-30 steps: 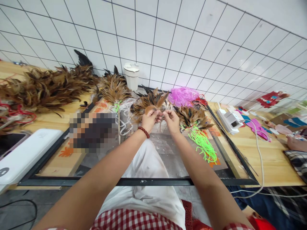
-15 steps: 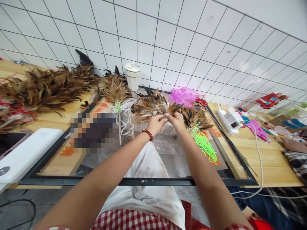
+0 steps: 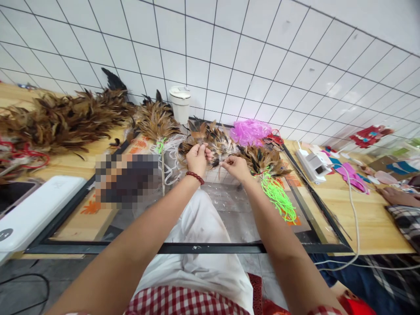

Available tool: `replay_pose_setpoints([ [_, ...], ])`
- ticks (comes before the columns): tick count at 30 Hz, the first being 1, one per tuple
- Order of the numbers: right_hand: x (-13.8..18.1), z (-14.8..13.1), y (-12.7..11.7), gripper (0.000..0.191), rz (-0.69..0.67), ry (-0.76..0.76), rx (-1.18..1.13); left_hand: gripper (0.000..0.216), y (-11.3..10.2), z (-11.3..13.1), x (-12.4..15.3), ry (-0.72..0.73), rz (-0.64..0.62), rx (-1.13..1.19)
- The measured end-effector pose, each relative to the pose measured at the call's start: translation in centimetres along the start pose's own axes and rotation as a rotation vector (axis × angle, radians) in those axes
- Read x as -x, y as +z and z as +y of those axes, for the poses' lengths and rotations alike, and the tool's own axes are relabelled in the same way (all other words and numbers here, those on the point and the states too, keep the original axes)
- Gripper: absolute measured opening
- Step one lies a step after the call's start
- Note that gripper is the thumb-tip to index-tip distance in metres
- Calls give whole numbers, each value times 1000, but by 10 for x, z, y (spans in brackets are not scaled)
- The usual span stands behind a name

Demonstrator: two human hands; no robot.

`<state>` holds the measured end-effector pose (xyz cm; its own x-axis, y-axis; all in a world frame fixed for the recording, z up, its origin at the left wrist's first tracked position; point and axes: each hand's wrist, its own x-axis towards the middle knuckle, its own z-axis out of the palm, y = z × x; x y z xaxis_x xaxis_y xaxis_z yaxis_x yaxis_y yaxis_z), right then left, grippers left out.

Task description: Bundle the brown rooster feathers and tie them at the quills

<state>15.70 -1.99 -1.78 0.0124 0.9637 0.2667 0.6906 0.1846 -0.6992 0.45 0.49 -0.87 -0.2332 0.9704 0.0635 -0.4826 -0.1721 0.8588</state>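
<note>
My left hand (image 3: 197, 158), with a red bead bracelet at the wrist, is closed round a small bunch of brown feathers (image 3: 197, 128) that stands up above the fingers. My right hand (image 3: 235, 167) is pinched just right of it, fingertips at the base of a loose pile of brown and black feathers (image 3: 220, 142). Both hands hover over the far part of a glass pane in a black frame (image 3: 183, 248). More feathers tied with neon green cord (image 3: 277, 195) lie just right of my right hand.
A large heap of brown feathers (image 3: 62, 120) covers the wooden table at the left. A white cup (image 3: 180, 103) stands by the tiled wall. Pink plastic (image 3: 250, 131), a white device (image 3: 33, 210), a white power strip (image 3: 313, 165) and another person's hand (image 3: 397, 197) are around.
My left hand has risen and drawn left with a bunch of feathers held upright. My right hand has dropped slightly and parted from the left.
</note>
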Motion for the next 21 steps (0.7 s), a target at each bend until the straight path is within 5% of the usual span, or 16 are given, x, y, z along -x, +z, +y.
replay_pose_setpoints([
  [5, 10, -9, 0, 35, -216, -488, 291, 12, -4, 0, -6, 9, 56, 19],
  [10, 16, -20, 11, 25, -143, -432, 388, 13, -6, -3, -6, 14, 57, 4],
  [13, 10, -18, 10, 16, 88, -374, 98, 14, -7, -4, -8, 30, 66, 0],
  [16, 0, -13, 2, 15, 327, -141, -414, 15, -6, -3, -7, 17, 43, -8],
  [21, -7, -11, -3, 26, 305, 177, -979, 16, 0, 2, 6, -58, -120, -85],
])
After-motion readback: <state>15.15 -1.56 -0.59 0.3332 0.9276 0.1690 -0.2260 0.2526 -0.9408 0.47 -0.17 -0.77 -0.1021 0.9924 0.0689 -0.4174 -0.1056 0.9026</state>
